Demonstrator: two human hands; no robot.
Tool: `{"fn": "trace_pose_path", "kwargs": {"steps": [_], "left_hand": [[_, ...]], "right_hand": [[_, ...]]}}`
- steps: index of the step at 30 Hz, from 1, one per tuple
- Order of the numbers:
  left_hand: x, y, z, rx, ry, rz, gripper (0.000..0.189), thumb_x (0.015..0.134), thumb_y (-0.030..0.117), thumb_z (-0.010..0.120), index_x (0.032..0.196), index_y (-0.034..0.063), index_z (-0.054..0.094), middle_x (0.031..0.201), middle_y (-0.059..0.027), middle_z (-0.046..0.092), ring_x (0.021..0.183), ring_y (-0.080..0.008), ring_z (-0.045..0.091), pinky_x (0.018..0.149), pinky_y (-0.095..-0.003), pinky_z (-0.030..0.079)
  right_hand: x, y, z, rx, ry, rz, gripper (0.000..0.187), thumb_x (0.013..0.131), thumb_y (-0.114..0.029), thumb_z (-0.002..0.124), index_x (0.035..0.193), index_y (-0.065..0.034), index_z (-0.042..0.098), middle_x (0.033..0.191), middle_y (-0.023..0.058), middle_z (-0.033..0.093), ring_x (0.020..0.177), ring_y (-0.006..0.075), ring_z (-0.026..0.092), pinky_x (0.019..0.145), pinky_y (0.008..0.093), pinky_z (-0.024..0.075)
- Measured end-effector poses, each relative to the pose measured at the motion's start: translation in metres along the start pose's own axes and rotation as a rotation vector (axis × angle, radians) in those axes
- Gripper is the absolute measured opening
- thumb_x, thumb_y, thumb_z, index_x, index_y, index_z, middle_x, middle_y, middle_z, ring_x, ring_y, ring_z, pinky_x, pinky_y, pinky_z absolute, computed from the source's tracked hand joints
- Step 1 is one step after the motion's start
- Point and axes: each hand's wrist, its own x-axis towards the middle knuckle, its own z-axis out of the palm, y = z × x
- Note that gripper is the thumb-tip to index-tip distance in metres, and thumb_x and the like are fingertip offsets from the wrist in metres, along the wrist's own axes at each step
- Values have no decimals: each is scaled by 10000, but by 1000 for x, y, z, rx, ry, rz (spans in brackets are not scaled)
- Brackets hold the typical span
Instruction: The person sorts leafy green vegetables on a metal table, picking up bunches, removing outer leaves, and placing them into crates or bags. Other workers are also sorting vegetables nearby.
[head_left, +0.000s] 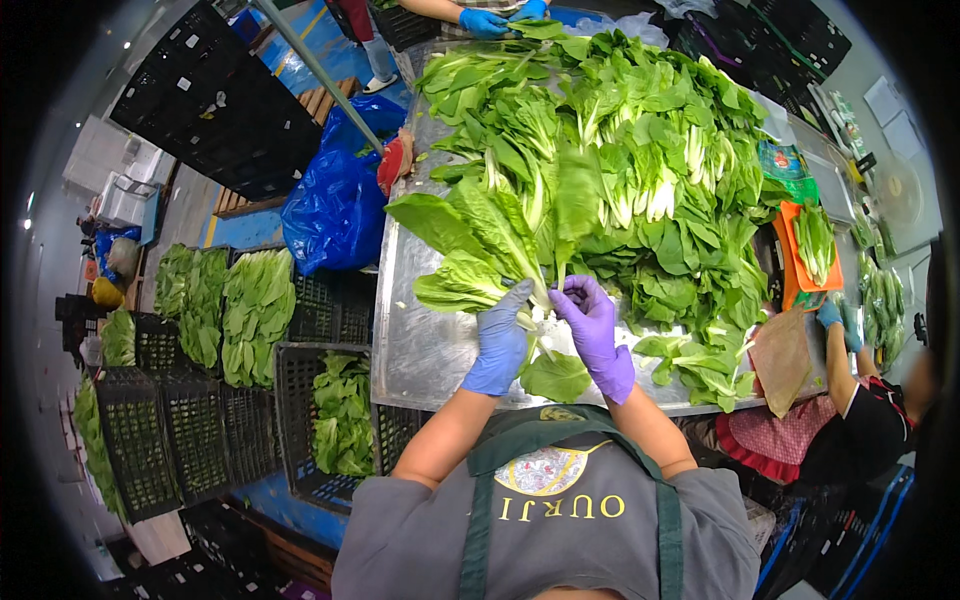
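Observation:
In a blue glove, my left hand (503, 337) grips the pale stem end of a leafy green head (491, 240), whose leaves fan up and to the left. My right hand (590, 330), gloved in purple, pinches the stem of a single green leaf (576, 199), blurred at its upper part. Both hands are close together over the near edge of the metal table (420, 360). A loose leaf (556, 376) lies just below them. Beyond my hands spreads a large heap of leafy greens (637, 142), many with white stems showing.
Black crates with greens (259, 315) stand at the left, near a blue plastic bag (334, 206). On the right, an orange scale (791, 251) bears a bundle of greens (815, 244). One co-worker's gloved hands (484, 22) are at the far edge; another's gloved hand (829, 313) is beside the scale.

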Motion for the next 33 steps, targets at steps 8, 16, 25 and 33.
{"fn": "trace_pose_path", "kwargs": {"steps": [8,16,25,33], "left_hand": [[4,-1,-2,-138,23,-22,271,894,132,570,1113,-25,539,937,-70,617,812,-146,603,734,-272,511],[28,47,-39,-252,-153,-72,395,837,7,601,1203,-51,466,1128,-195,581,993,-232,598,845,-331,519],[37,-18,-54,-41,-85,-35,442,757,-52,677,1143,29,477,1016,-58,579,877,-161,603,767,-275,524],[40,-23,-53,-154,-119,-94,374,849,45,604,1183,-44,463,1076,-132,583,949,-235,594,869,-366,506]], "right_hand": [[-14,1,-1,-172,-53,-235,165,831,-46,631,945,-7,518,879,82,619,785,125,567,736,266,463],[-25,-11,-58,-1484,-727,-38,273,848,-178,627,1065,-21,574,823,84,614,783,176,600,731,301,472],[4,13,4,-328,-110,14,332,851,-115,618,1132,21,506,864,13,572,755,64,525,695,207,445],[10,11,9,-837,-76,-457,289,749,-48,677,1017,-35,571,897,79,561,758,170,561,689,270,463]]}}
